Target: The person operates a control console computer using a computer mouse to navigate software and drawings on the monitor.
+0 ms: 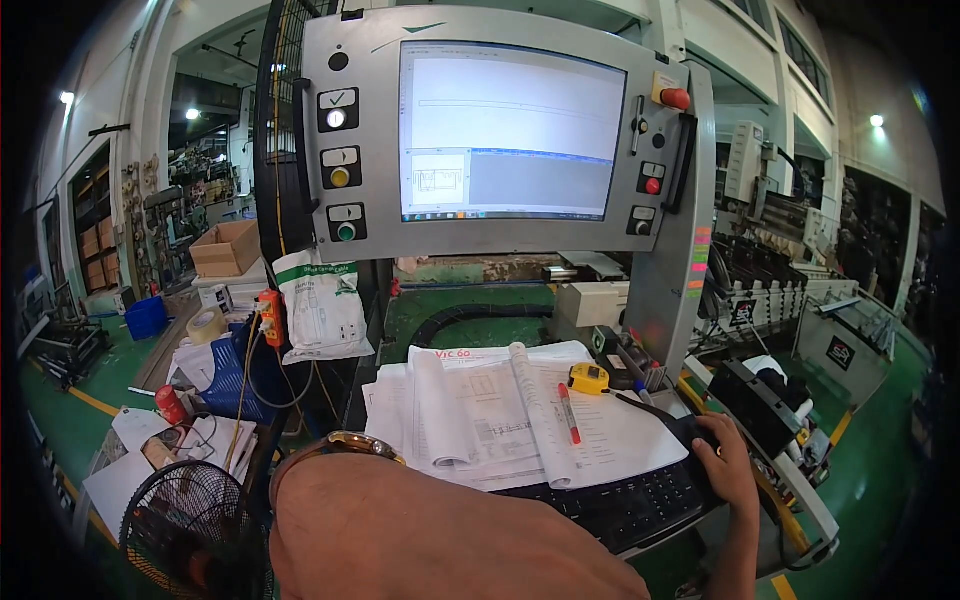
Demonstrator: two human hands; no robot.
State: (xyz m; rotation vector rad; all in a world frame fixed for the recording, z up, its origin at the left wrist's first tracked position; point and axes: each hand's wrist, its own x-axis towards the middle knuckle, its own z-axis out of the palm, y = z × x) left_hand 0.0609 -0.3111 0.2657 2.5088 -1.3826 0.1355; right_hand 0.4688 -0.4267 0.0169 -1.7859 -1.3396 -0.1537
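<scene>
My right hand (727,464) lies over a black mouse (690,432) at the right end of a black keyboard (625,508), fingers curled around it. My left forearm fills the lower middle, with a gold wristwatch (338,446) at the wrist; the left hand itself is hidden beyond the wrist. A stack of printed drawings (480,420) lies open across the keyboard's left part. On the drawings rest a red pen (567,413) and a yellow tape measure (588,378). Above stands a grey control panel (372,130) with a lit screen (508,130).
A red emergency button (675,98) sits at the panel's top right. A white bag (322,306) hangs left of the desk. A black fan (185,528), loose papers, a blue basket (222,378), a tape roll (205,325) and a cardboard box (228,248) are at left. Machinery stands at right.
</scene>
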